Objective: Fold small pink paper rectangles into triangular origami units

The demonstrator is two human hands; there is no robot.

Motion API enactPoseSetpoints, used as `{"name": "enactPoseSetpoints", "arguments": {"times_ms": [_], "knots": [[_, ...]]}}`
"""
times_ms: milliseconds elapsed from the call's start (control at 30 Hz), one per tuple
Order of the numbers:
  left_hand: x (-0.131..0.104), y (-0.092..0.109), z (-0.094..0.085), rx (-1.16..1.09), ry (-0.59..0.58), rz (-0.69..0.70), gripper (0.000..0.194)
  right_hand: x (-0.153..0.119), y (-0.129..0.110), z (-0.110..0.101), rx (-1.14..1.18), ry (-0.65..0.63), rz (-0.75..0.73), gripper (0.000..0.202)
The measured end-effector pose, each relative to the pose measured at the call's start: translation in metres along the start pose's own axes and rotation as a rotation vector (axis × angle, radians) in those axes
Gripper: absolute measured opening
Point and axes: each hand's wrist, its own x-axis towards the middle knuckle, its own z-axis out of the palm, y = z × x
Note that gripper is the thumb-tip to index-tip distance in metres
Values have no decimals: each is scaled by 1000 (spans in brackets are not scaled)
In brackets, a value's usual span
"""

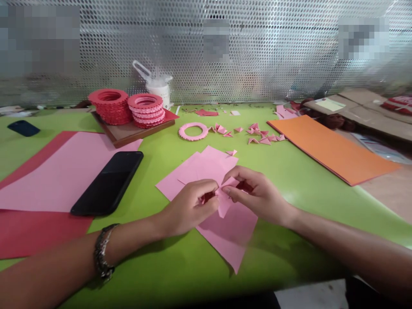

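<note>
A small folded piece of pink paper is pinched between both hands near the middle of the view. My left hand grips its left side with the fingers curled in. On the other side, my right hand holds the upper right part between thumb and fingers. Larger pink sheets lie flat on the green table beneath the hands. Just beyond them is a small folded pink triangle. A pink paper ring and several more folded triangles lie farther back.
A black phone rests left on pink and red sheets. Behind it, red rings and pink rings are stacked on a brown board, near a white cup. Orange sheets lie right.
</note>
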Motion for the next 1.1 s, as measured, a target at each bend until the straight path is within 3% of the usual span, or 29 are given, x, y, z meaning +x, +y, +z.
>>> {"name": "enactPoseSetpoints", "arguments": {"times_ms": [167, 300, 433, 567, 700, 900, 1100], "knots": [[1, 1, -2, -51, 12, -8, 23, -2, 1, 2, 23, 93, -106, 1], [1, 3, -4, -130, 50, 6, 27, -3, 4, 0, -255, 153, -326, 4], [1, 4, -6, -166, 86, -17, 28, -5, 8, -7, -570, 97, -567, 7], [0, 4, -8, -182, 82, -27, 27, -6, 9, -13, -766, 24, -717, 13], [-1, 4, -10, -186, 74, -27, 26, -6, 6, -15, -871, 16, -780, 15], [2, 7, -8, -239, 63, -26, 24, -5, -1, -14, -934, -66, -719, 20], [2, 7, -9, -209, 76, -22, 17, -6, 1, -15, -832, -109, -678, 17]]}}
